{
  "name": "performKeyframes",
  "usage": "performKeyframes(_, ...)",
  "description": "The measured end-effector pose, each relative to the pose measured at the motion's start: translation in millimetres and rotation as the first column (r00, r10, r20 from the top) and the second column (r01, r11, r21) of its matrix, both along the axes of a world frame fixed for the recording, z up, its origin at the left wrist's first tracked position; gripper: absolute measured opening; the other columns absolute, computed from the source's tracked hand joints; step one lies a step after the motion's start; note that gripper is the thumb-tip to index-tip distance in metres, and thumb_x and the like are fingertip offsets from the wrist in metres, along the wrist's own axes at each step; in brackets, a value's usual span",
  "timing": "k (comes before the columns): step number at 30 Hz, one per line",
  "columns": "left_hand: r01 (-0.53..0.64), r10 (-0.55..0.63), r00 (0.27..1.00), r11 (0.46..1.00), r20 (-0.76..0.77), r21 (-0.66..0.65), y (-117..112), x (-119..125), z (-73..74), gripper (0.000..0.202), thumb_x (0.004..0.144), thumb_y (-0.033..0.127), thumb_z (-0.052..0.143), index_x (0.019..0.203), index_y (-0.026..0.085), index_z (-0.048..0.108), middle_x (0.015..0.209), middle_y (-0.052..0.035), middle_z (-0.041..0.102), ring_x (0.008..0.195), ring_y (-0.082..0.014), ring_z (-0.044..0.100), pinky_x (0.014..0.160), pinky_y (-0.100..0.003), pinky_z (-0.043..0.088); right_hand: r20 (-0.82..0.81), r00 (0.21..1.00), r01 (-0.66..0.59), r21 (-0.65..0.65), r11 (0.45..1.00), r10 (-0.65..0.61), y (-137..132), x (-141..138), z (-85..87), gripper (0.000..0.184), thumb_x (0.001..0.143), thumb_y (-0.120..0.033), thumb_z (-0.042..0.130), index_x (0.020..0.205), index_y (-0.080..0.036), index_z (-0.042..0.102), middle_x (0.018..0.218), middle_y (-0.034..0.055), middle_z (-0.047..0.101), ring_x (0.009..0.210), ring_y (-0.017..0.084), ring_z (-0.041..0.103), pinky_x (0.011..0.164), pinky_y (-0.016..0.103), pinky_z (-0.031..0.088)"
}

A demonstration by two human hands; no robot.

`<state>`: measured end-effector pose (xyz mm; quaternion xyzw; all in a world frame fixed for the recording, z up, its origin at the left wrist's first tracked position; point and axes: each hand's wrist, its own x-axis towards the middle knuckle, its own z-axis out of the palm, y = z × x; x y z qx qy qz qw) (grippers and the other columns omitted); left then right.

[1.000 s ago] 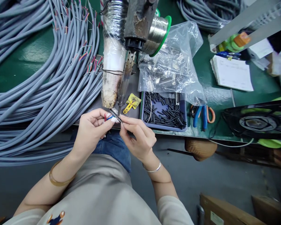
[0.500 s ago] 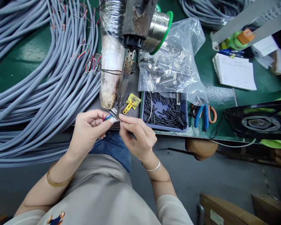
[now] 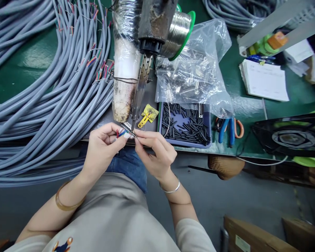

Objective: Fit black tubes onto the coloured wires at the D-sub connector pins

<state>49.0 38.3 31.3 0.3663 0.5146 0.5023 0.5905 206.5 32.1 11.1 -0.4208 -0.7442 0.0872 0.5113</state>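
Observation:
My left hand [image 3: 102, 145] is closed in a pinch on several coloured wires [image 3: 122, 133], red, blue and green, at the edge of a metal multi-pin connector [image 3: 126, 126]. My right hand [image 3: 156, 150] pinches a thin wire at the connector's right end; its fingertips partly hide it. From above, the narrow tip of a soldering iron [image 3: 138, 101] comes down onto the connector between my two hands. The iron is fixed, tip down, beside a plastic-wrapped, scorched white tube [image 3: 124, 94]. A yellow clip on a sponge piece [image 3: 148, 115] lies just right of the tip.
Bundled grey cables [image 3: 55, 105] cover the left side. A solder spool [image 3: 177, 33] stands behind a clear bag of connectors [image 3: 194, 70]. A blue tray [image 3: 210, 134] holds short black tubes. To the right are pliers [image 3: 227, 131], a paper stack [image 3: 265, 80] and a black fan [image 3: 291, 136].
My left hand has shifted slightly to the right, with the coloured wires in it. My right hand and the connector have barely moved; the iron stays put.

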Motion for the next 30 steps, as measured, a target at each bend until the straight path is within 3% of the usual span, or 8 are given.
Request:
performKeyframes(14,-0.034,0.04,0.997,0.995,-0.065,0.089,2,2,3.4,0.013,0.077,0.015,0.08,0.072,0.017,0.067,0.051,0.0089,0.045,0.043,-0.0033,0.033,0.044,-0.016,0.035,0.075,0.996,0.042,0.085,0.996,-0.048,3,-2,6.0,0.018,0.09,-0.007,0.073,0.098,-0.022,0.068,0.104,0.0051,0.082,0.089,0.014,0.08,0.078,0.022,0.068)
performKeyframes(18,0.041,-0.04,0.999,0.998,-0.008,0.048,1,-1,1.2,0.013,0.079,0.014,0.076,0.071,0.017,0.067,0.051,0.0096,0.043,0.043,-0.0031,0.03,0.044,-0.016,0.033,0.172,0.984,0.028,0.153,0.988,-0.054,-2,-1,2.8,0.019,0.088,-0.005,0.073,0.098,-0.02,0.067,0.101,0.008,0.083,0.091,0.016,0.081,0.083,0.023,0.068)
performKeyframes(21,0.095,-0.095,0.995,0.995,0.008,0.027,0,-3,-2.1,0.014,0.079,0.014,0.075,0.07,0.016,0.065,0.056,0.0075,0.05,0.047,-0.0031,0.037,0.047,-0.015,0.035,0.207,0.978,-0.011,0.177,0.984,-0.026,-7,2,-0.8,0.018,0.089,-0.005,0.07,0.095,-0.02,0.064,0.097,0.0094,0.082,0.089,0.017,0.081,0.081,0.025,0.068)
performKeyframes(26,0.161,-0.158,0.985,0.986,-0.07,0.035,-5,0,0.0,0.013,0.078,0.017,0.075,0.071,0.014,0.065,0.066,0.003,0.06,0.057,-0.0051,0.047,0.054,-0.016,0.038,0.087,0.996,0.003,0.013,1.0,-0.005,-11,11,5.2,0.014,0.094,-0.01,0.065,0.1,-0.022,0.062,0.103,0.0072,0.082,0.085,0.015,0.079,0.07,0.024,0.064)
performKeyframes(30,0.259,-0.252,0.955,0.966,-0.158,0.022,-15,2,4.7,0.013,0.078,0.016,0.072,0.069,0.014,0.063,0.063,0.0042,0.054,0.053,-0.0042,0.039,0.05,-0.018,0.031,-0.021,1.0,-0.02,-0.253,0.967,0.015,-6,19,18.0,0.009,0.096,-0.015,0.066,0.092,-0.022,0.062,0.104,0.0023,0.082,0.054,0.006,0.061,0.05,0.019,0.05)
